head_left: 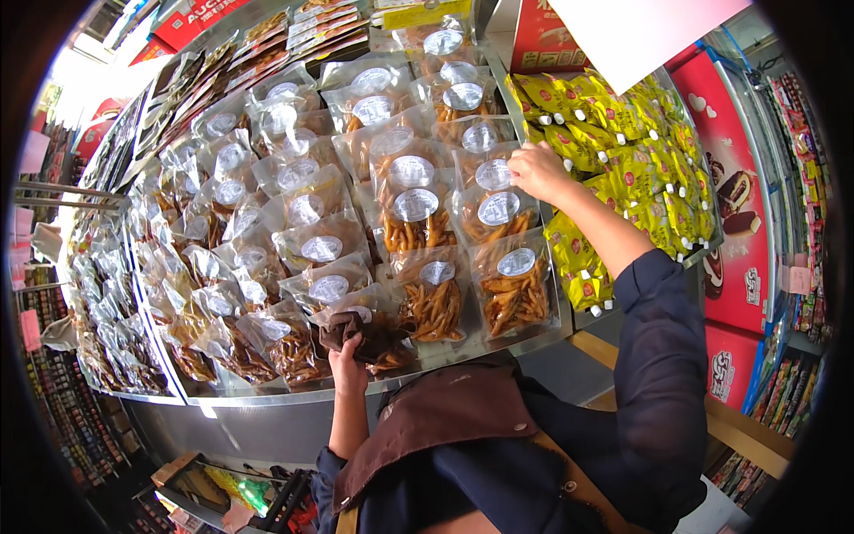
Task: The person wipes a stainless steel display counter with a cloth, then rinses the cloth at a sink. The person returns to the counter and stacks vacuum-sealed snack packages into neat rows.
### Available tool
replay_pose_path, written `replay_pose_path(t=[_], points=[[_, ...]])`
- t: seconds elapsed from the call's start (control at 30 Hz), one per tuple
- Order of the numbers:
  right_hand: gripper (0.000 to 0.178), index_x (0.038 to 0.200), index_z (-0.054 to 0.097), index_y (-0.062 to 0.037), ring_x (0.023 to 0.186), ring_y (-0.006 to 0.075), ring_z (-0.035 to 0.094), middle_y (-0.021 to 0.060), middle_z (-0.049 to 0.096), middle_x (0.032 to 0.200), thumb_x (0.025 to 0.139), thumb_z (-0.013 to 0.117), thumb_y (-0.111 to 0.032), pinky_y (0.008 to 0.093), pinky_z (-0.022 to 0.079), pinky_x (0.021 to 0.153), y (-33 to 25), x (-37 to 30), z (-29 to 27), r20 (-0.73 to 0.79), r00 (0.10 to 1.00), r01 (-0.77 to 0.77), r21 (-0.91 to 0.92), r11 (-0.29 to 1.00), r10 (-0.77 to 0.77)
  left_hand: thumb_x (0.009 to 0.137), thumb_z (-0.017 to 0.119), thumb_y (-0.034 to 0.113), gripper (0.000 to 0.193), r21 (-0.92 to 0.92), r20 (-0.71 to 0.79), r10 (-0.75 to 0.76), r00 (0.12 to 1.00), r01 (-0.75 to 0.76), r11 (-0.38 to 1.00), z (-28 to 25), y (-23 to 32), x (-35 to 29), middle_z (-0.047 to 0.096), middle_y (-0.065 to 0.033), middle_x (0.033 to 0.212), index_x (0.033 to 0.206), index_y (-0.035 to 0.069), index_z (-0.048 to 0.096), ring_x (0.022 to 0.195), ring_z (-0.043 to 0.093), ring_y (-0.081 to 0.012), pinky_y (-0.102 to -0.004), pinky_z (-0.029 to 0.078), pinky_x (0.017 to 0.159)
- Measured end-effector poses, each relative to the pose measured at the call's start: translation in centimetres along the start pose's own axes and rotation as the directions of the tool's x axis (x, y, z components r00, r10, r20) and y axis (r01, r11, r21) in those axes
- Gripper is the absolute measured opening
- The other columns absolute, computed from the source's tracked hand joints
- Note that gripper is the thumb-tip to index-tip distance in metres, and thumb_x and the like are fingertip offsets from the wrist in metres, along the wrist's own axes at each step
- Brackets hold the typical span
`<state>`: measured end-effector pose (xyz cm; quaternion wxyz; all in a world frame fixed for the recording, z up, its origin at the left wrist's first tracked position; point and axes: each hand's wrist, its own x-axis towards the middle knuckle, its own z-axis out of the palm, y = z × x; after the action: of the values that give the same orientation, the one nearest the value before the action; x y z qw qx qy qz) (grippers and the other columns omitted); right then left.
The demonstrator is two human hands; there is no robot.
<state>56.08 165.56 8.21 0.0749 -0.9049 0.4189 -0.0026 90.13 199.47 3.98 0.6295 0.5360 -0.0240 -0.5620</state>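
Note:
My left hand point(348, 358) is closed around a dark brown cloth point(342, 331) at the display's near edge. The cloth lies against a clear bag of brown food point(384, 349), partly covering it. Farther off, my right hand point(537, 171) reaches across to the right column of bags. Its fingers are pinched at the right edge of a clear food bag point(495, 175) with an oval white label. Just below that is another labelled bag point(498, 210). Nearer me lie bags of what look like orange-brown chicken feet point(516, 292), point(431, 307).
Yellow spouted pouches point(623, 178) with white caps fill the section right of my right hand. A metal rim point(445, 359) borders the display. More clear bags point(116, 294) stand left of a divider. A red printed freezer point(734, 196) stands at the right.

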Motion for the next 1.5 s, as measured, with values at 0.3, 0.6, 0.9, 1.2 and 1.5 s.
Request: replay_pose_path(t=[0.3,0.6,0.9,1.2,1.5], points=[[0.006,0.077,0.058,-0.0037,0.084,0.0281,0.061,0.0129,0.061,0.081,0.078,0.06,-0.009,0.0362,0.047,0.068,-7.1,-5.6,3.1,0.304,0.948,0.099,0.008,0.995,-0.097,0.075,0.063,-0.001,0.049,-0.027,-0.037,-0.009,0.999,0.008,1.0,-1.0,-0.5,-0.4,0.06,-0.0094,0.114,0.123,0.0,0.05,0.101,0.06,-0.022,-0.0339,0.049,0.09],[0.014,0.07,0.054,-0.0098,0.078,0.0261,0.058,0.0033,0.059,0.074,0.07,0.068,-0.014,0.04,0.04,0.069,-3.3,-5.8,3.1,0.092,0.996,-0.032,0.102,0.994,0.023,0.074,0.063,0.0,0.044,0.016,0.048,0.008,0.999,-0.009,1.0,-0.7,-0.1,-2.3,0.062,-0.0083,0.109,0.118,-0.001,0.054,0.098,0.061,-0.019,-0.0307,0.048,0.087],[0.011,0.08,0.063,-0.004,0.077,0.0289,0.062,0.0139,0.063,0.076,0.08,0.052,-0.005,0.0432,0.049,0.077,-7.5,-2.7,1.3,0.278,0.957,-0.028,-0.21,0.977,0.087,0.073,0.065,0.006,0.039,0.231,0.286,-0.231,0.93,0.167,0.959,-0.7,-0.7,-2.5,0.062,-0.0049,0.105,0.111,-0.001,0.058,0.098,0.058,-0.0159,-0.0289,0.045,0.088],[0.02,0.093,0.054,-0.0041,0.084,0.0284,0.06,0.0121,0.058,0.082,0.076,0.062,-0.011,0.0418,0.047,0.075,-18.5,-1.5,7.7,-0.01,0.984,0.177,0.068,0.982,-0.177,0.081,0.063,0.006,0.037,0.326,0.269,-0.441,0.856,0.35,0.878,0.9,-7.3,-0.7,0.064,-0.0076,0.107,0.117,-0.002,0.057,0.098,0.06,-0.0151,-0.0282,0.046,0.089],[0.019,0.084,0.058,-0.0074,0.087,0.0294,0.058,0.0127,0.057,0.089,0.073,0.072,-0.014,0.0405,0.048,0.078,-16.6,3.1,4.7,0.107,0.994,-0.045,0.439,0.898,-0.003,0.08,0.064,0.006,0.047,0.017,0.342,-0.291,0.893,0.304,0.953,3.4,-7.5,1.1,0.057,-0.0045,0.118,0.124,0.001,0.05,0.107,0.054,-0.0162,-0.0312,0.044,0.091]])
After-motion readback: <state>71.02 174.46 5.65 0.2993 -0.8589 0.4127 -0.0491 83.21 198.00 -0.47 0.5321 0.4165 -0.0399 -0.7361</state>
